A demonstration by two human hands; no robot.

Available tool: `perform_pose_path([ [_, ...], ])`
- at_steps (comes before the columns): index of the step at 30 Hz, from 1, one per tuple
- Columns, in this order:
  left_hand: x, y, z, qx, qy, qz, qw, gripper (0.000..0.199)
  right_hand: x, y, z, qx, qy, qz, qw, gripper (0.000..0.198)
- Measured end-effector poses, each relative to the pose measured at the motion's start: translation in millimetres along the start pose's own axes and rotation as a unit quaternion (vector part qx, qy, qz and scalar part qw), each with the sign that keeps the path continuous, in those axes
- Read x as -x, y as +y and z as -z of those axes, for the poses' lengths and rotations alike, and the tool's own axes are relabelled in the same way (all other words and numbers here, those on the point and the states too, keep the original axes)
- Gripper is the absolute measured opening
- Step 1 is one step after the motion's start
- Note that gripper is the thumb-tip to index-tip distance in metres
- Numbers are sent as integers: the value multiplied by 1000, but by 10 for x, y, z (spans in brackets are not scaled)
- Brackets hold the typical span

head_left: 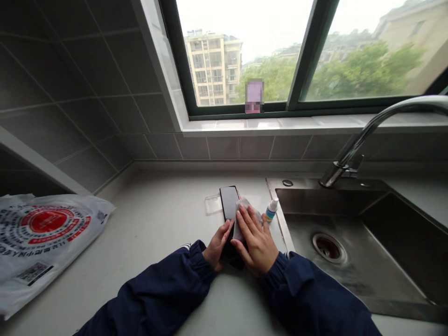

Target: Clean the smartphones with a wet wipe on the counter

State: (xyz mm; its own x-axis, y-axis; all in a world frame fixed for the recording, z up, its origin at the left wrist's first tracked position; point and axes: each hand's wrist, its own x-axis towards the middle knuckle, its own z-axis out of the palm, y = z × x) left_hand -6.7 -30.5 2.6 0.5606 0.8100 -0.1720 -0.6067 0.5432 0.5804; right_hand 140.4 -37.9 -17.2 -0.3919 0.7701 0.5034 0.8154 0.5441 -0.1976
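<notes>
A black smartphone [229, 199] with a grey, reflecting screen shows between my hands, its far end pointing at the window. My left hand [219, 243] is closed around the phone's left side near its lower part. Across the phone, my right hand [258, 241] presses a white cloth [244, 203] to the surface, its fingers stretched over the cloth. The cloth and both hands hide much of the phone's middle. Just left of the phone lies a clear phone case [213, 205]. A small white spray bottle [271, 209] with a blue label stands upright beside my right fingers.
Right of my hands is a steel sink [284, 224] with a drain [329, 248] and a curved chrome faucet [350, 144]. A white plastic bag [100, 212] with red print lies on the counter [154, 210] at left. Behind runs a tiled wall below a window [241, 111].
</notes>
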Motion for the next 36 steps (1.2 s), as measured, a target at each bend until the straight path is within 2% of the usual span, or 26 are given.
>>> perform_pose_path([
  [5,69,-74,-62,12,48,-33,998,60,-31,-14,47,-14,-9,3,1000,74],
  [13,37,-48,-50,82,72,-43,993,66,0,-79,52,-29,-50,67,996,73],
  [19,40,55,15,117,49,-42,991,80,22,-195,106,-48,-100,118,987,72],
  [23,58,145,55,122,30,-21,992,91,51,-290,106,-81,-86,140,983,68],
  [30,77,280,153,109,59,-43,991,84,100,-377,78,-130,-78,165,975,61],
  [36,84,293,106,118,47,-25,992,89,92,-336,105,-103,-99,186,972,60],
])
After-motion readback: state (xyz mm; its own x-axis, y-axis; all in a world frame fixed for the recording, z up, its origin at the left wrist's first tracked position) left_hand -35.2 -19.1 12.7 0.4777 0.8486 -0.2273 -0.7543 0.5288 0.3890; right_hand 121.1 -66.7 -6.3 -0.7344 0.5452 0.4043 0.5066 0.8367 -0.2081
